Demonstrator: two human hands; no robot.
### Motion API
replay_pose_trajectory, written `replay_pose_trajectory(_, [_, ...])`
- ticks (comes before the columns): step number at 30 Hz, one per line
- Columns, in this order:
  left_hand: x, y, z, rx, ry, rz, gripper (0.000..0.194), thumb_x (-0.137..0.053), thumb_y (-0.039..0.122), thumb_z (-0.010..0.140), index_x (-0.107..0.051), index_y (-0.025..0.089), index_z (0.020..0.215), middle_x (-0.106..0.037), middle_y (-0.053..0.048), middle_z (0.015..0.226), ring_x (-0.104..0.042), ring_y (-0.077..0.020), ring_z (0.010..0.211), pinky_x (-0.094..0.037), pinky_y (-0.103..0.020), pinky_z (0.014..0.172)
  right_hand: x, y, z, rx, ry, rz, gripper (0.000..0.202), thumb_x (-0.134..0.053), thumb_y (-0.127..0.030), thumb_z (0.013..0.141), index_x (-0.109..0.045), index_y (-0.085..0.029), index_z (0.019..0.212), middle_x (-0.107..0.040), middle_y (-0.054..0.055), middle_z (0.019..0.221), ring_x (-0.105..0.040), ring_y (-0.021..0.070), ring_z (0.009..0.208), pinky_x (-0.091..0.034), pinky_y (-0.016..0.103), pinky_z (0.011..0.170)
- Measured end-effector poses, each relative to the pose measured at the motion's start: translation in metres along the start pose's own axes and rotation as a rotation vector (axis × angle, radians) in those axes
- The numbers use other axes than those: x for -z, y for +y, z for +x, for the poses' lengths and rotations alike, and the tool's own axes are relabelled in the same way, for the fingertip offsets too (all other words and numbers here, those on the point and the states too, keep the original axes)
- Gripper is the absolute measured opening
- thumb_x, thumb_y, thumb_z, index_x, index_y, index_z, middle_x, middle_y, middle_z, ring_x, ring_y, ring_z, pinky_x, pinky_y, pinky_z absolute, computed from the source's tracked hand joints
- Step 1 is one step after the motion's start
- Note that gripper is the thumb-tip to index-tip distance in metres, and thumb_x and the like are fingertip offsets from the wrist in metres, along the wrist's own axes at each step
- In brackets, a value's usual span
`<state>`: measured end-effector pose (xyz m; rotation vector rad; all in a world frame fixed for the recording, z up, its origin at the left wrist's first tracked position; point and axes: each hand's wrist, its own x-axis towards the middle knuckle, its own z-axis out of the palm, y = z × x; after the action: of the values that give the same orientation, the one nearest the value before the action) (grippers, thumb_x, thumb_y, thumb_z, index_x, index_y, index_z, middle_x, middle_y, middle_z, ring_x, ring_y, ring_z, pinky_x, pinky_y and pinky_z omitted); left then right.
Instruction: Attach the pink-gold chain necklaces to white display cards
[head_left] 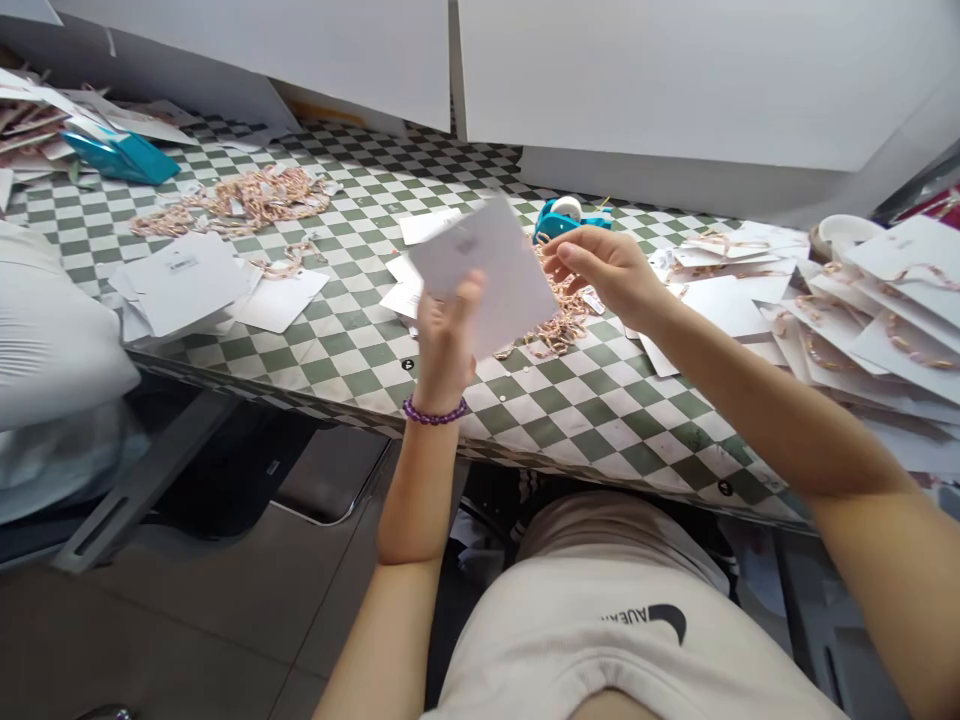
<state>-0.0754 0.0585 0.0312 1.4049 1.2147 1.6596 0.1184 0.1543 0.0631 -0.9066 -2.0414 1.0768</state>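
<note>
My left hand (448,335), with a purple bead bracelet (435,411) at the wrist, grips a white card (504,280) raised above the table. The card is slightly blurred. Just right of it, near the card's upper right edge, my right hand (596,262) has its fingers bent, thumb close to the fingertips; whether they pinch anything is too small to tell. Beneath and behind the card lies a pile of pink-gold chain bracelets (559,325). A teal tape dispenser (551,220) with a white roll stands behind my right hand.
White cards with bracelets (847,330) are stacked at the right beside a white roll (847,232). On the left lie loose chains (262,195), white cards (176,280) and another teal dispenser (124,155). A person's pale sleeve (56,330) is at the left edge. White panels (660,80) stand behind.
</note>
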Motion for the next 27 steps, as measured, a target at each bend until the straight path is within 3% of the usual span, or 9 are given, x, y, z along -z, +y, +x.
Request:
replay_pose_trajectory(3, [-0.014,-0.007,-0.010,0.040,-0.010,-0.218,0.051,-0.067,0.054,0.081,-0.056,0.025,0.120,-0.066,-0.007,0.111,-0.065,-0.0251,0.104,-0.057,-0.043,0.086,-0.015,-0.018,-0.009,0.039,-0.011,0.161,0.044,-0.059,-0.062,0.085,-0.064,-0.021,0.101,-0.064,0.004,0.095,-0.064,0.0150,0.086,-0.054,0.029,0.071])
replay_pose_trajectory(7, [-0.018,-0.008,-0.012,0.124,-0.015,-0.370,0.035,-0.074,0.032,0.071,-0.061,0.021,0.102,-0.068,-0.004,0.096,-0.065,-0.0214,0.091,-0.056,-0.035,0.078,-0.028,-0.026,-0.018,0.182,0.086,0.104,0.038,-0.061,-0.058,0.086,-0.062,-0.020,0.094,-0.061,0.002,0.089,-0.061,0.0121,0.080,-0.052,0.026,0.068])
replay_pose_trajectory(9, [-0.017,-0.004,-0.011,0.149,-0.004,-0.445,0.031,-0.074,0.033,0.071,-0.062,0.021,0.097,-0.066,-0.002,0.091,-0.065,-0.0193,0.085,-0.056,-0.031,0.071,-0.034,-0.024,-0.021,0.256,0.157,0.051,0.032,-0.059,-0.051,0.089,-0.062,-0.019,0.092,-0.061,0.001,0.085,-0.058,0.0107,0.076,-0.050,0.025,0.064])
replay_pose_trajectory(13, [-0.019,0.006,-0.011,0.118,0.077,-0.463,0.035,-0.074,0.053,0.074,-0.060,0.021,0.080,-0.058,0.000,0.076,-0.060,-0.0140,0.067,-0.049,-0.024,0.052,-0.047,-0.023,-0.031,0.327,0.282,-0.035,0.017,-0.057,-0.033,0.092,-0.064,-0.018,0.091,-0.063,0.001,0.083,-0.057,0.0091,0.073,-0.048,0.023,0.060])
replay_pose_trajectory(17, [-0.020,0.005,-0.012,0.060,0.113,-0.408,0.032,-0.075,0.044,0.075,-0.055,0.020,0.068,-0.059,-0.002,0.082,-0.058,-0.0131,0.072,-0.048,-0.023,0.055,-0.055,-0.026,-0.041,0.317,0.314,-0.116,0.017,-0.056,-0.031,0.092,-0.066,-0.017,0.092,-0.064,0.001,0.082,-0.059,0.0091,0.072,-0.049,0.022,0.059])
replay_pose_trajectory(22, [-0.014,-0.008,-0.010,0.034,-0.014,-0.355,0.019,-0.074,0.023,0.067,-0.058,0.021,0.079,-0.060,-0.001,0.084,-0.058,-0.0136,0.072,-0.050,-0.024,0.056,-0.050,-0.028,-0.041,0.270,0.336,-0.163,0.028,-0.053,-0.044,0.093,-0.065,-0.018,0.090,-0.062,0.003,0.080,-0.057,0.0108,0.072,-0.050,0.025,0.061])
replay_pose_trajectory(27, [0.015,-0.013,-0.015,-0.090,-0.322,-0.197,0.040,-0.065,0.026,0.080,-0.060,0.028,0.120,-0.067,-0.003,0.111,-0.066,-0.0228,0.100,-0.060,-0.034,0.079,-0.037,-0.029,-0.035,0.262,0.342,-0.027,0.038,-0.048,-0.057,0.094,-0.061,-0.021,0.095,-0.058,0.004,0.085,-0.057,0.0126,0.074,-0.049,0.026,0.061])
